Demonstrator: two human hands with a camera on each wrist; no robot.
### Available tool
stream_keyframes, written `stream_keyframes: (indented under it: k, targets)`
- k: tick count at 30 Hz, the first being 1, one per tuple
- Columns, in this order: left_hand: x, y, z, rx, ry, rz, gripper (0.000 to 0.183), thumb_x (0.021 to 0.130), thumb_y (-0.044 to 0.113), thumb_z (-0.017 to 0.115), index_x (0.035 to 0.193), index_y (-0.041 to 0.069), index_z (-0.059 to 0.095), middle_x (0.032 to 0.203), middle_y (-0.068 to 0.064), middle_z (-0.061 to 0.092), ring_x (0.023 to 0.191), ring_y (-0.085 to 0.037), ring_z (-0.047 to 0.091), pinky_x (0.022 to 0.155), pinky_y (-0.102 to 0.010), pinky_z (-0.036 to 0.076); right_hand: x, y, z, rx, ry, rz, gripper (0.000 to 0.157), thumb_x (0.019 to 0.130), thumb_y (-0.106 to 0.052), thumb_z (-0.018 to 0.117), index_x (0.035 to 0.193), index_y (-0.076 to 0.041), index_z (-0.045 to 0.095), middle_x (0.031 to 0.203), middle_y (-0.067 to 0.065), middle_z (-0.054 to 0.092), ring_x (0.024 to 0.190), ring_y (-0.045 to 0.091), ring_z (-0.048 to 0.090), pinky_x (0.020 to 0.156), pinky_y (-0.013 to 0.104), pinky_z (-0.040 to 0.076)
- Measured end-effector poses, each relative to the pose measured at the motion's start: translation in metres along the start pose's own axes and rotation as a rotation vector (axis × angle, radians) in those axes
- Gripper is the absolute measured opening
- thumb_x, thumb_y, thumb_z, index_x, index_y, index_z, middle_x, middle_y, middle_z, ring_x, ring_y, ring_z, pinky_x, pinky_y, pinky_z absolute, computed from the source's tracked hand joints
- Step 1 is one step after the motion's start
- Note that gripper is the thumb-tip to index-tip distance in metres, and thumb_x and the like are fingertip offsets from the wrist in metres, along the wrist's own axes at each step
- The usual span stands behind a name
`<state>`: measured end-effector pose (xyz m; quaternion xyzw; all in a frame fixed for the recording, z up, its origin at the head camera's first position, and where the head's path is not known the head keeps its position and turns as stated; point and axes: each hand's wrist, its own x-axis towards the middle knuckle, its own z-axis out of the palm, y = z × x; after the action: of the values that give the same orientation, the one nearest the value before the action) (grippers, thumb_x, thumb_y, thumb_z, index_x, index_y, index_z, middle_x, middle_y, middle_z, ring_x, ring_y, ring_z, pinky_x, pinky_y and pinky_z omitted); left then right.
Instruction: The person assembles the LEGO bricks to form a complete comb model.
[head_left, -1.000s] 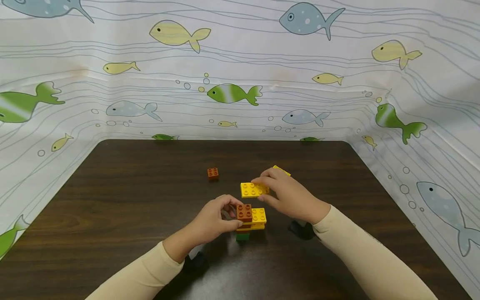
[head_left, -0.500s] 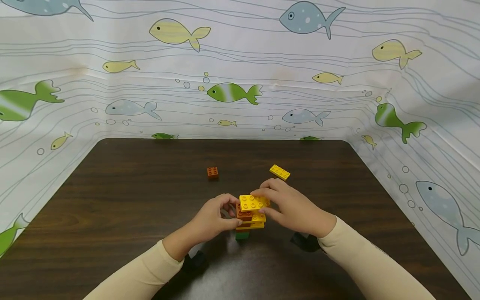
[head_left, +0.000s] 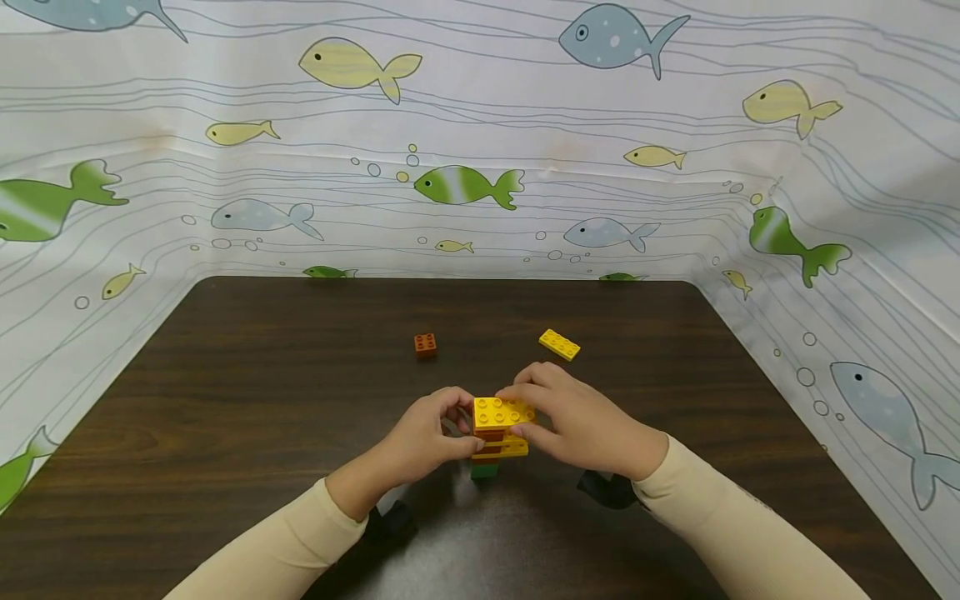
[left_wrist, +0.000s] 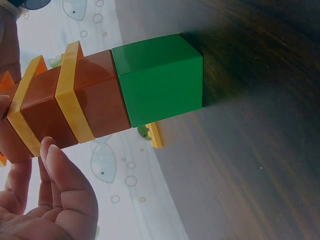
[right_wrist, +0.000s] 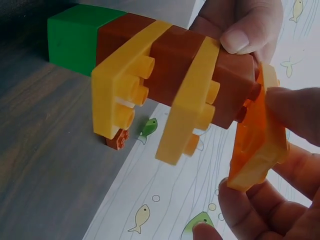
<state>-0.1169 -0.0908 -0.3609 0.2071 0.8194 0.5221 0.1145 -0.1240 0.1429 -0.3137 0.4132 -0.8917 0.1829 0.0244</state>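
A tower of toy building bricks stands on the table, with a green brick [left_wrist: 160, 82] at its foot. Above the green one, brown bricks [right_wrist: 175, 60] alternate with yellow plates [right_wrist: 190, 105] that jut out to one side. My left hand [head_left: 429, 439] steadies the tower's upper part from the left, thumb in front and fingers behind. Between thumb and fingers, my right hand [head_left: 585, 417] pinches another yellow plate [head_left: 491, 412] over the top brown brick. In the right wrist view a narrow gap with studs shows between that plate and the brick.
Farther back on the dark wooden table [head_left: 262, 375] lie a loose brown brick [head_left: 425, 345] and a loose yellow plate [head_left: 559, 344]. A fish-patterned cloth [head_left: 480, 117] rises behind the table and along its sides.
My right hand has brought the yellow plate nearer and down, from behind the tower to its top. The loose yellow plate behind has come into full sight. My left hand stays put.
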Motion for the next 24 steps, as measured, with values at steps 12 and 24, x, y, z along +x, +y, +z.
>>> stream_keyframes:
  k: [12, 24]
  targets:
    - [0.0004, -0.0002, 0.0006, 0.006, 0.01, 0.002, 0.031, 0.084, 0.01, 0.073, 0.11, 0.001, 0.058, 0.098, -0.005, 0.057, 0.085, -0.019, 0.054, 0.068, -0.026, 0.05, 0.0039, -0.0051, -0.0052, -0.063, -0.031, -0.008, 0.037, 0.087, -0.022, 0.073, 0.121, -0.012, 0.065, 0.105, -0.002, 0.054, 0.089, 0.011, 0.046, 0.076, 0.027, 0.047]
    - [-0.0014, 0.0054, -0.0009, -0.003, 0.003, -0.006, 0.037, 0.084, 0.013, 0.073, 0.115, 0.002, 0.057, 0.1, -0.006, 0.057, 0.086, -0.019, 0.054, 0.068, -0.028, 0.05, 0.004, -0.0062, -0.0059, -0.055, -0.053, 0.013, 0.037, 0.087, -0.023, 0.072, 0.121, -0.013, 0.065, 0.105, -0.002, 0.055, 0.089, 0.011, 0.048, 0.076, 0.026, 0.049]
